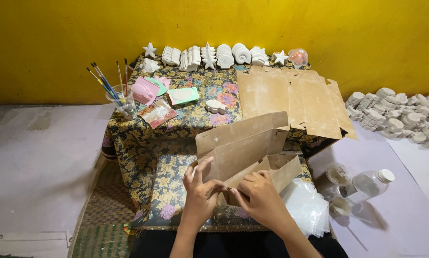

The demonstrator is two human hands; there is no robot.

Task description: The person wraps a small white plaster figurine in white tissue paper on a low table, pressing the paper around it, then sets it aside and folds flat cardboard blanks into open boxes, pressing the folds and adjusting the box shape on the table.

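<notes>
Both hands are pinching the box [245, 153] at its near flap: left hand [200, 191] at seven o'clock, right hand [262, 198] at five; the box's long axis is running nine-to-three.

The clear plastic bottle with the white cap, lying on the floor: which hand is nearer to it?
Right. The right hand grips the brown cardboard box on the side toward the clear plastic bottle with the white cap; the left hand holds the box's far side.
</notes>
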